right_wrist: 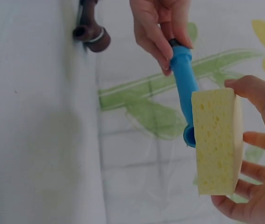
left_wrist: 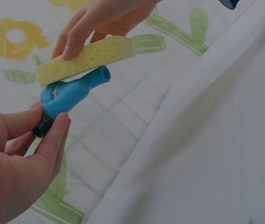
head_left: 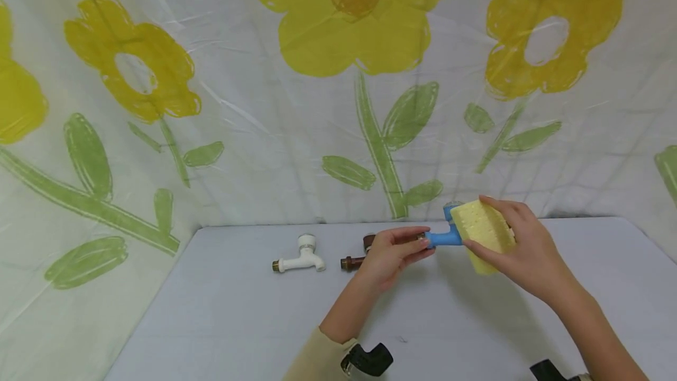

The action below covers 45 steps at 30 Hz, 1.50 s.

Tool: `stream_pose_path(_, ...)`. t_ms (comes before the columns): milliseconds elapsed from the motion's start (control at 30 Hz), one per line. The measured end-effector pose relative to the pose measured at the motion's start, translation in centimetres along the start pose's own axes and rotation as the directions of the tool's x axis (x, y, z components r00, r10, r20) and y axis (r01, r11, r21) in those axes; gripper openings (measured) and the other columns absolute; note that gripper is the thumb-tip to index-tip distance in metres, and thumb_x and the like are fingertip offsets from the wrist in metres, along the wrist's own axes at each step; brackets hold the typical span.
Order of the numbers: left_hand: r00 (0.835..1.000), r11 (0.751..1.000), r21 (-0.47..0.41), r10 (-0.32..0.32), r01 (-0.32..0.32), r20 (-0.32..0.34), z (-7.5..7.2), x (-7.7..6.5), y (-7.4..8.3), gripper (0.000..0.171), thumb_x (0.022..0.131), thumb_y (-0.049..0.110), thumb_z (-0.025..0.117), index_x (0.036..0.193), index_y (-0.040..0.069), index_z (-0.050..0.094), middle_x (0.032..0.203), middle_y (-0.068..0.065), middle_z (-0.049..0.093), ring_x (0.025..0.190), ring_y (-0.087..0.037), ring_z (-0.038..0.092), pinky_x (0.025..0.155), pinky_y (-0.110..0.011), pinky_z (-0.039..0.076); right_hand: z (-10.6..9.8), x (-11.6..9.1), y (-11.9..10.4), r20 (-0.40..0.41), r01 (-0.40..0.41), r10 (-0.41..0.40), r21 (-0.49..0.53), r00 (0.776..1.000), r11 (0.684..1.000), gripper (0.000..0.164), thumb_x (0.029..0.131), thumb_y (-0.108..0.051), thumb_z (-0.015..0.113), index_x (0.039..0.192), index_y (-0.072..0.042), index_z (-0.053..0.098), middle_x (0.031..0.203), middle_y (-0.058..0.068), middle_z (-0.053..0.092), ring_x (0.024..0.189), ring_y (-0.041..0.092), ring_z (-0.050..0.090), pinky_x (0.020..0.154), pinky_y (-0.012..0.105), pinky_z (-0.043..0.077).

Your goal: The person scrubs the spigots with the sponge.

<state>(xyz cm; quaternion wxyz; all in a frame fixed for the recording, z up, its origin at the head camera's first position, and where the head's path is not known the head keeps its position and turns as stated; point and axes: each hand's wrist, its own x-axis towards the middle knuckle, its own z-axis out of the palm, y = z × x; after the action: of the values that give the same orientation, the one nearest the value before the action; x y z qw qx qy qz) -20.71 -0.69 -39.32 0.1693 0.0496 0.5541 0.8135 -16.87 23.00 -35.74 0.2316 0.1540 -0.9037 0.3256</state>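
Observation:
A blue plastic faucet [head_left: 443,239] is held up above the table, its threaded end pinched between the thumb and fingers of my left hand [head_left: 388,254]. My right hand [head_left: 529,246] grips a yellow sponge [head_left: 483,231] by its edges, thumb on one side and fingers on the other. In the left wrist view the sponge [left_wrist: 85,58] lies against the upper side of the blue faucet [left_wrist: 69,95]. The right wrist view has the sponge [right_wrist: 216,142] covering part of the faucet's spout end. Part of the faucet is hidden behind the sponge in the head view.
On the white table [head_left: 222,304] to the left lies a white faucet [head_left: 301,257]. Beside it is a brown faucet [head_left: 351,263], partly hidden behind my left hand. A flower-printed sheet [head_left: 264,163] hangs behind the table's back edge.

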Motion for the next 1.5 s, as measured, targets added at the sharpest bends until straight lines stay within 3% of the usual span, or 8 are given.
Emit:
stream_pose_path(233, 1.0, 1.0, -0.012, -0.012, 0.012, 0.017, -0.1, 0.0, -0.1, 0.033, 0.1, -0.012, 0.062, 0.133, -0.017, 0.063, 0.105, -0.011, 0.07, 0.091, -0.015, 0.074, 0.096, -0.037, 0.062, 0.1, -0.2, 0.0, -0.01, -0.014, 0.014, 0.011, 1.0, 1.0, 0.083, 0.078, -0.014, 0.094, 0.15, -0.003, 0.055, 0.135, 0.025, 0.055, 0.121, 0.046, 0.053, 0.084, 0.057, 0.05)
stream_pose_path(433, 1.0, 1.0, 0.005, -0.018, 0.018, -0.01, -0.3, -0.1, 0.0, 0.033, 0.1, -0.01, 0.064, 0.133, -0.015, 0.065, 0.106, -0.012, 0.071, 0.095, -0.018, 0.075, 0.096, -0.037, 0.062, 0.9, -0.5, -0.8, 0.006, 0.021, -0.021, -0.007, 1.0, 1.0, 0.082, 0.077, -0.019, 0.096, 0.149, -0.01, 0.057, 0.131, 0.019, 0.057, 0.11, 0.04, 0.059, 0.073, 0.032, 0.05)
stream_pose_path(700, 1.0, 0.999, -0.027, -0.023, 0.023, -0.019, -0.8, -0.2, 0.4, 0.032, 0.101, -0.011, 0.062, 0.133, -0.014, 0.065, 0.112, -0.015, 0.07, 0.097, -0.02, 0.075, 0.098, -0.037, 0.061, 0.4, -0.7, -0.8, 0.017, 0.026, -0.025, -0.053, 1.0, 0.998, 0.081, 0.077, -0.018, 0.095, 0.147, -0.007, 0.057, 0.131, 0.022, 0.057, 0.111, 0.044, 0.058, 0.072, 0.051, 0.055)
stream_pose_path(867, 1.0, 0.999, -0.03, -0.025, 0.025, -0.016, -0.9, -0.2, 0.3, 0.032, 0.101, -0.011, 0.061, 0.133, -0.014, 0.065, 0.113, -0.015, 0.071, 0.098, -0.019, 0.076, 0.097, -0.037, 0.061, 0.7, -0.8, -1.2, 0.02, 0.021, -0.02, -0.053, 1.0, 0.998, 0.08, 0.077, -0.02, 0.095, 0.147, -0.01, 0.057, 0.132, 0.021, 0.057, 0.112, 0.045, 0.057, 0.074, 0.053, 0.054)
stream_pose_path(1167, 1.0, 1.0, -0.023, -0.02, 0.02, -0.018, -1.1, -0.3, 0.7, 0.033, 0.102, -0.011, 0.06, 0.135, -0.015, 0.062, 0.119, -0.018, 0.07, 0.103, -0.022, 0.075, 0.098, -0.035, 0.06, 1.1, -1.1, -1.9, 0.04, 0.127, -0.124, -0.079, 0.991, 0.989, 0.08, 0.072, -0.018, 0.097, 0.144, -0.01, 0.062, 0.128, 0.018, 0.06, 0.109, 0.043, 0.061, 0.075, 0.054, 0.059)
stream_pose_path(1367, 1.0, 0.999, -0.036, -0.002, 0.001, -0.031, -1.3, -0.2, 0.9, 0.034, 0.101, -0.013, 0.06, 0.134, -0.016, 0.063, 0.12, -0.017, 0.068, 0.103, -0.024, 0.075, 0.099, -0.036, 0.06, 0.4, -0.9, -1.6, 0.061, 0.084, -0.08, -0.081, 0.995, 0.993, 0.08, 0.074, -0.019, 0.096, 0.145, -0.011, 0.06, 0.13, 0.02, 0.058, 0.111, 0.047, 0.058, 0.077, 0.061, 0.057)
stream_pose_path(1500, 1.0, 0.999, -0.048, 0.0, -0.001, -0.011, -1.2, -0.3, 0.9, 0.034, 0.101, -0.014, 0.059, 0.135, -0.017, 0.061, 0.115, -0.014, 0.068, 0.101, -0.021, 0.075, 0.099, -0.037, 0.06, 0.6, -1.0, -2.0, 0.071, 0.084, -0.079, -0.062, 0.994, 0.995, 0.079, 0.075, -0.019, 0.096, 0.145, -0.012, 0.06, 0.132, 0.02, 0.058, 0.112, 0.046, 0.058, 0.078, 0.059, 0.057)
